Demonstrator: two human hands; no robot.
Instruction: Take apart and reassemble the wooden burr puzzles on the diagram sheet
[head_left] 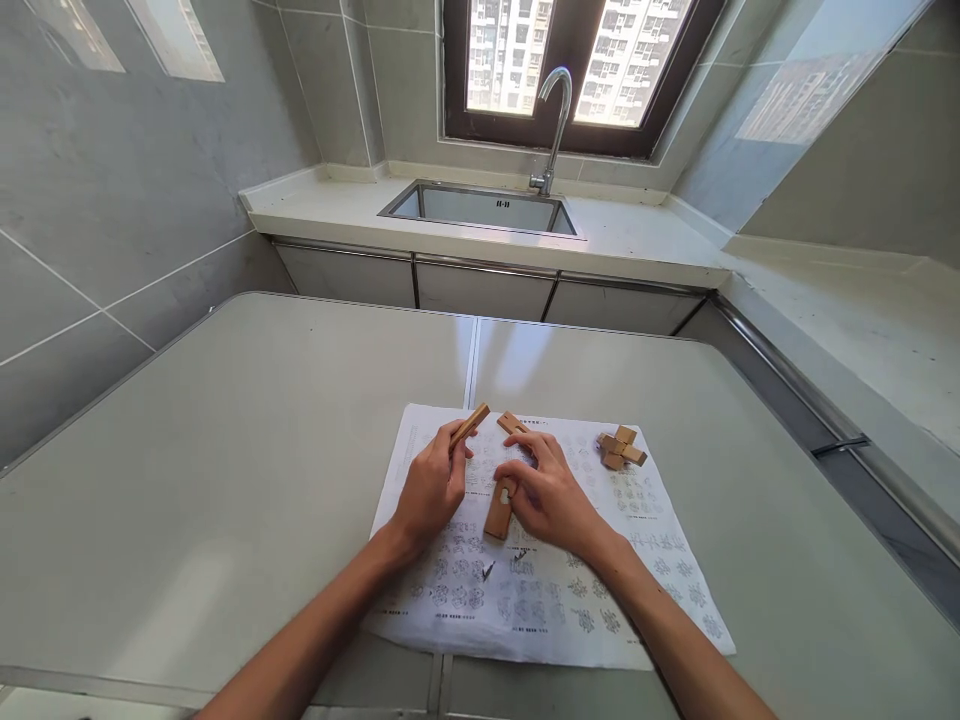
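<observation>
My left hand is closed around a narrow wooden puzzle piece, its far end sticking out past the fingers, tilted up to the right. My right hand has its thumb and fingers on the upper end of a flat wooden piece with a cut-out, just above the paper. Beyond the right fingertips lies another slotted wooden piece, partly hidden by the hand. Beneath both hands is a white sheet of printed diagrams.
An assembled cross-shaped wooden puzzle rests on the sheet's upper right. Two small dark slivers show near its middle, too small to name. The table has a centre seam. Beyond it are a counter, a sink and a faucet.
</observation>
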